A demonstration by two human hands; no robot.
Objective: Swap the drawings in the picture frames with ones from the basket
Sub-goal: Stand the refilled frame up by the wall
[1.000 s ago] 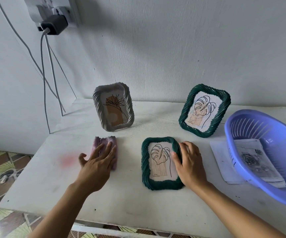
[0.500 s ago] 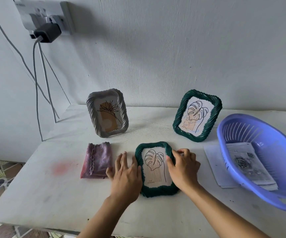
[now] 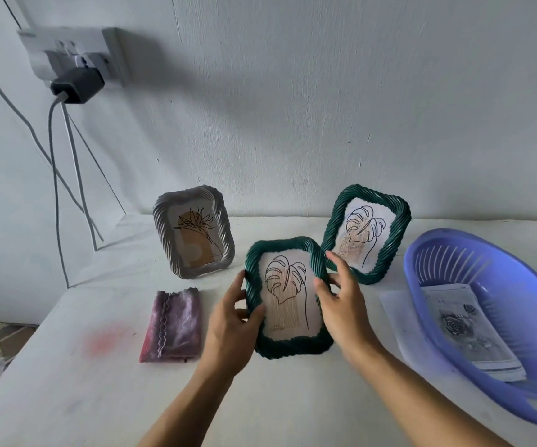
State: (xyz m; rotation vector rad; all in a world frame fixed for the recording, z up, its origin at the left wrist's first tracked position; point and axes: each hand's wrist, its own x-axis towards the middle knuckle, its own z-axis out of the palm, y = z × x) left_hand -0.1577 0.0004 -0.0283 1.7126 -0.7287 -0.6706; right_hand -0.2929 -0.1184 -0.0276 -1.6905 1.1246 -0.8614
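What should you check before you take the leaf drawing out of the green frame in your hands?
1. Grip: ok, the left hand and the right hand both hold the green frame by its side edges.
2. Back of the frame turned towards you for opening: not ok, the leaf drawing faces the camera.
3. Clips on the back: cannot tell, hidden.
4. New drawing ready: ok, a rose drawing lies in the purple basket.
5. Bare table in front to lay the frame on: ok.
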